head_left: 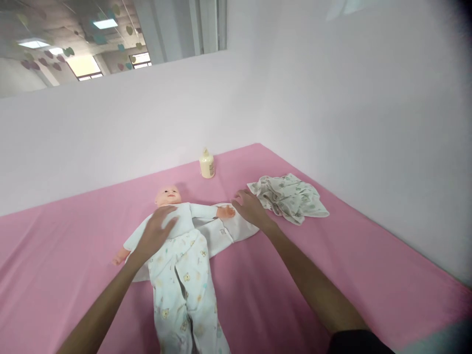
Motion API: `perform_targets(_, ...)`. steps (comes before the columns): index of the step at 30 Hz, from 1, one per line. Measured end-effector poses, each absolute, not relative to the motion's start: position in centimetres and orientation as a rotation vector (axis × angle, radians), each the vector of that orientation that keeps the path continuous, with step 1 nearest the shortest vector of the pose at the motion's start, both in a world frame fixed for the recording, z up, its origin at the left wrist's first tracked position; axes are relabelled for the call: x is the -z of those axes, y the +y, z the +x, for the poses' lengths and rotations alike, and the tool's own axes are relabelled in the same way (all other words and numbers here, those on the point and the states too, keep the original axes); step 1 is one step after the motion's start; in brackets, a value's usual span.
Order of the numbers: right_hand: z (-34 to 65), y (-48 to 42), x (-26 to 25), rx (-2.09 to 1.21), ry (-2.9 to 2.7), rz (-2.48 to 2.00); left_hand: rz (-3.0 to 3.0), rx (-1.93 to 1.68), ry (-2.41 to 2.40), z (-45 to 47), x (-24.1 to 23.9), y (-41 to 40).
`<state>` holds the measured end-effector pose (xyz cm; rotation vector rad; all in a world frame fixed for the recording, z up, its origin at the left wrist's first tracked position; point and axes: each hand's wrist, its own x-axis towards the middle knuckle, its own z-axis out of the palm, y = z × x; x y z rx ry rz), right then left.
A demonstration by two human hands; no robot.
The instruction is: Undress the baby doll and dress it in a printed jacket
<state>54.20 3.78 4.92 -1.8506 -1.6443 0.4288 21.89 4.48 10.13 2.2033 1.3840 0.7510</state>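
A baby doll [168,195] lies on its back in a white long-sleeved top [184,222] and white trousers with a small animal print [199,285]. My left hand [157,230] rests over the doll's chest, thumb and fingers apart, gripping nothing. Partly under the doll, a white garment [216,238] is spread out to the right beneath its outstretched arm. Over that garment's far right part is my right hand [251,207], close beside the doll's hand [225,212]. Its fingers are loosely bent with a gap to the thumb, and no held thing shows.
A crumpled white printed cloth [291,196] lies just right of my right hand. Near the wall stands a cream pump bottle [207,164]. The pink sheet [92,221] covers the surface, bounded by white walls [350,123] behind and on the right. A mirror [110,39] hangs above.
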Motion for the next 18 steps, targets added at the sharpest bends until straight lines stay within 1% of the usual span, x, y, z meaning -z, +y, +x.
perform_targets(2,52.7,3.4,-5.4,-0.563,-1.577,-1.720,1.839,-0.941,1.659,17.9,-10.5,2.2)
perform_targets(4,50.9,2.9,-5.5,-0.802,-1.482,-1.577,1.483,-0.978,1.761,14.9,-9.9,0.6)
perform_targets(7,48.3,2.5,-4.5,-1.156,-1.354,-1.450,1.171,-0.932,1.622,12.8,-8.0,-0.4)
perform_targets(12,45.7,2.4,-2.1,-1.642,-1.062,-1.249,0.956,-0.840,1.276,14.2,-5.4,0.0)
perform_targets(14,45.0,2.5,-1.4,-1.775,-0.912,-1.177,0.901,-0.832,1.257,14.8,-4.5,0.5)
perform_targets(18,42.9,2.7,-0.6,-1.903,-0.808,-1.069,0.800,-0.825,1.240,14.9,-2.5,1.3)
